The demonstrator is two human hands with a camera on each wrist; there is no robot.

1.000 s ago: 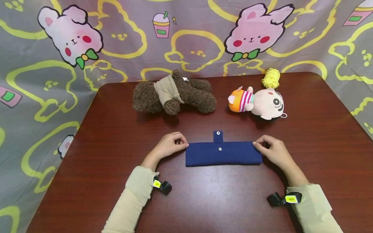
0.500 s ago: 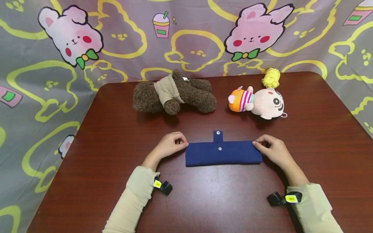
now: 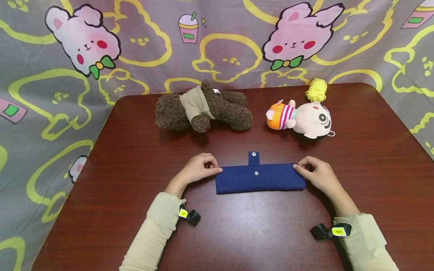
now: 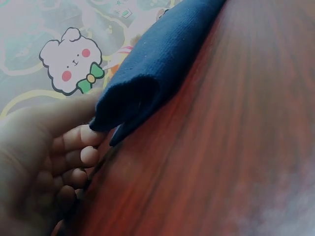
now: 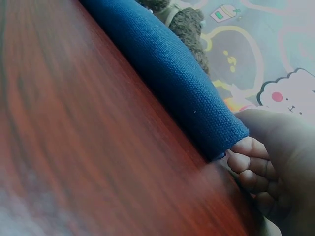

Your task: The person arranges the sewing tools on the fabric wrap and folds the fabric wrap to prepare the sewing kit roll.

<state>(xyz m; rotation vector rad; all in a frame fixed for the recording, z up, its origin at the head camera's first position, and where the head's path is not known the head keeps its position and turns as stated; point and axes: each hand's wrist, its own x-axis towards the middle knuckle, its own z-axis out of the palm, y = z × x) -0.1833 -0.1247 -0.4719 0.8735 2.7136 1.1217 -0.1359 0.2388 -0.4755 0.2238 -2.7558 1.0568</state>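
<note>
A folded navy cloth pouch [image 3: 261, 181] lies flat on the table, its short strap [image 3: 254, 159] pointing away with a metal snap, and a second snap on the body. The left hand [image 3: 196, 168] pinches the pouch's far left corner between thumb and fingers. At the far right corner the right hand [image 3: 317, 174] pinches the cloth likewise. In the left wrist view, the left hand [image 4: 44, 152] holds one layer at the open, layered end of the pouch [image 4: 152, 64]. The right wrist view has the right hand [image 5: 280, 162] gripping the other end of the pouch [image 5: 182, 83].
Beyond the pouch on the brown table [image 3: 135, 158] lies a dark brown plush toy [image 3: 230, 109] in a beige garment. Right of it are a plush doll [image 3: 310, 119] with a striped top and a yellow yarn bundle [image 3: 316, 90]. A patterned cloth [image 3: 230, 45] hangs behind the table.
The left thumb has shifted slightly right, onto the pouch's corner. The pouch and the right hand look almost unmoved; the head view has shifted very slightly.
</note>
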